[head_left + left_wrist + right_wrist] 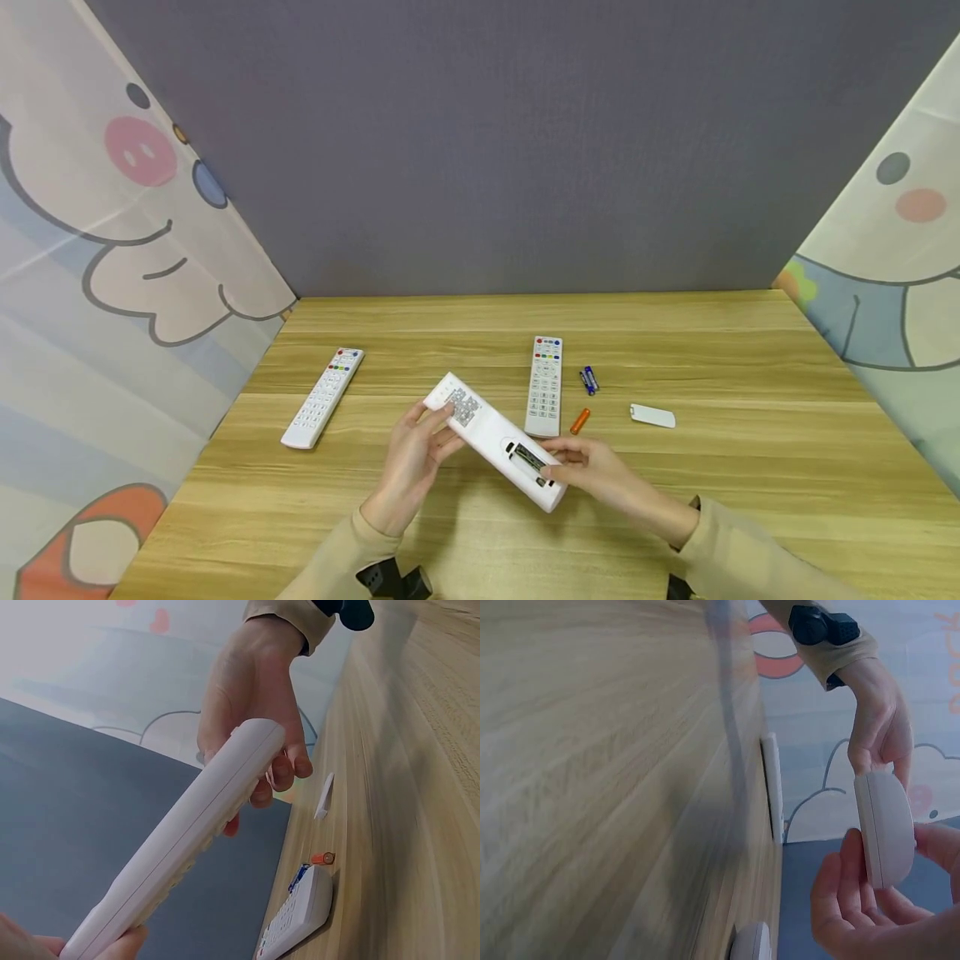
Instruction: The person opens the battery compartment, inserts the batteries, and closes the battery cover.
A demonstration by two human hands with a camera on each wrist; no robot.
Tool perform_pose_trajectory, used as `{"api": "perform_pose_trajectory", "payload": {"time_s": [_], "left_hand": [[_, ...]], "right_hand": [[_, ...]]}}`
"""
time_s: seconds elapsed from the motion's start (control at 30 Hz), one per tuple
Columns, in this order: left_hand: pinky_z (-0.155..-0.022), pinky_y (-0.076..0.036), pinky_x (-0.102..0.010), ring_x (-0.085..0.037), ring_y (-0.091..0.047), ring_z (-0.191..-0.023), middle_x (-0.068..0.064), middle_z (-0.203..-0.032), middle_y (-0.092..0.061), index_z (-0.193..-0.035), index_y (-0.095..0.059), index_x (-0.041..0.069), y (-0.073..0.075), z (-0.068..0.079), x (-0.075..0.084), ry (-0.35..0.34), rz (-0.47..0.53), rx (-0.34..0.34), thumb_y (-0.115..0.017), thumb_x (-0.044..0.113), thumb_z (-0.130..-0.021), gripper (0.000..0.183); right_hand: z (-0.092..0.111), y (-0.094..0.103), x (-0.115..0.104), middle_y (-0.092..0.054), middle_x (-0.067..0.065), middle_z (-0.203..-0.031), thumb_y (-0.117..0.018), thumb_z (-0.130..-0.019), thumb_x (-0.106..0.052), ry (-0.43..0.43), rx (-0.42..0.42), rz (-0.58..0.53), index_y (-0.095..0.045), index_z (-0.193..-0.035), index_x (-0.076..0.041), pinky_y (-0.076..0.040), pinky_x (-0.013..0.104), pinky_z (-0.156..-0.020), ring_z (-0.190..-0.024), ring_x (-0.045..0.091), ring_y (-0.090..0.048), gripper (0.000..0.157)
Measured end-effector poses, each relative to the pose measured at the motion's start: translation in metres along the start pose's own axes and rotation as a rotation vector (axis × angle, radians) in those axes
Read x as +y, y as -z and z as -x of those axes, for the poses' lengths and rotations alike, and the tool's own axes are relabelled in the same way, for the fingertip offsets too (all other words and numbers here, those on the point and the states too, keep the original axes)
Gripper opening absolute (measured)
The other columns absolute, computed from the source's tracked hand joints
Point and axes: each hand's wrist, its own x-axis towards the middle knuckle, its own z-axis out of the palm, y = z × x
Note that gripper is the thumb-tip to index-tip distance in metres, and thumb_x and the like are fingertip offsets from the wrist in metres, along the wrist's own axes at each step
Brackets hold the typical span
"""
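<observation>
A white remote control (491, 437) is held face down above the table, its back turned up and its battery compartment (529, 458) uncovered and dark inside. My left hand (416, 454) grips the labelled end, thumb on the back. At the compartment end my right hand (600, 475) pinches the remote, thumb by the compartment and fingers underneath; the right wrist view shows them on both sides of the remote's end (885, 829). On the table nearby lie an orange battery (581, 421), two blue batteries (589, 380) and a white battery cover (652, 416).
A second white remote (544, 387) lies buttons up just beyond my hands. Off to the left is a third remote (322, 400), also buttons up. A grey panel (525, 150) stands along the wooden table's (750, 375) back edge, with cartoon-printed sheets (105, 250) at the sides.
</observation>
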Motion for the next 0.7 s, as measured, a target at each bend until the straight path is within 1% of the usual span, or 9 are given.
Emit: {"api": "perform_pose_trajectory", "payload": {"time_s": [0.13,0.23,0.37,0.5,0.6,0.7], "left_hand": [[-0.071,-0.056,-0.024,-0.016,-0.066,-0.074,-0.006,-0.091,-0.062,-0.125,-0.037,-0.007,0.000,-0.001,-0.001,0.001,0.008,-0.003,-0.050,0.002,-0.090,0.039],[-0.071,-0.056,-0.024,-0.016,-0.066,-0.075,-0.006,-0.091,-0.062,-0.125,-0.037,-0.007,0.000,-0.002,-0.002,0.000,0.015,-0.004,-0.051,0.002,-0.090,0.040],[-0.072,-0.056,-0.025,-0.017,-0.066,-0.075,-0.006,-0.091,-0.061,-0.125,-0.036,-0.007,0.001,-0.002,-0.002,0.000,0.024,0.000,-0.051,0.002,-0.090,0.040],[-0.072,-0.056,-0.025,-0.016,-0.066,-0.075,-0.005,-0.090,-0.062,-0.125,-0.036,-0.008,0.001,-0.002,-0.002,0.000,0.016,0.007,-0.050,0.003,-0.090,0.039],[-0.071,-0.056,-0.024,-0.015,-0.066,-0.075,-0.004,-0.090,-0.062,-0.125,-0.036,-0.007,0.002,-0.002,-0.002,-0.001,0.008,0.016,-0.050,0.003,-0.090,0.039],[-0.072,-0.056,-0.024,-0.015,-0.065,-0.076,-0.004,-0.091,-0.061,-0.126,-0.036,-0.007,0.003,-0.002,-0.002,-0.003,0.002,0.021,-0.050,0.004,-0.091,0.040]], "right_hand": [[-0.002,0.005,0.003,-0.062,0.014,-0.100,-0.062,-0.084,-0.014,0.036,-0.054,0.030,-0.049,-0.120,0.013,-0.053,0.022,-0.070,-0.087,0.015,-0.058,0.047],[-0.003,0.008,0.003,-0.062,0.014,-0.096,-0.061,-0.084,-0.012,0.070,-0.080,0.047,-0.049,-0.119,0.015,-0.055,0.027,-0.067,-0.083,0.015,-0.058,0.046],[-0.003,0.012,0.002,-0.062,0.014,-0.094,-0.061,-0.085,-0.012,0.074,-0.088,0.081,-0.051,-0.118,0.014,-0.056,0.032,-0.065,-0.078,0.015,-0.058,0.043],[-0.004,0.019,0.002,-0.062,0.019,-0.100,-0.056,-0.088,-0.014,0.070,-0.095,0.140,-0.054,-0.115,0.011,-0.056,0.034,-0.065,-0.074,0.015,-0.059,0.037],[-0.007,0.026,0.003,-0.062,0.021,-0.100,-0.053,-0.090,-0.015,0.084,-0.091,0.192,-0.057,-0.112,0.009,-0.056,0.036,-0.066,-0.074,0.019,-0.060,0.034],[-0.009,0.033,0.004,-0.062,0.020,-0.096,-0.053,-0.090,-0.014,0.115,-0.078,0.244,-0.057,-0.110,0.009,-0.056,0.036,-0.065,-0.074,0.025,-0.061,0.031]]}}
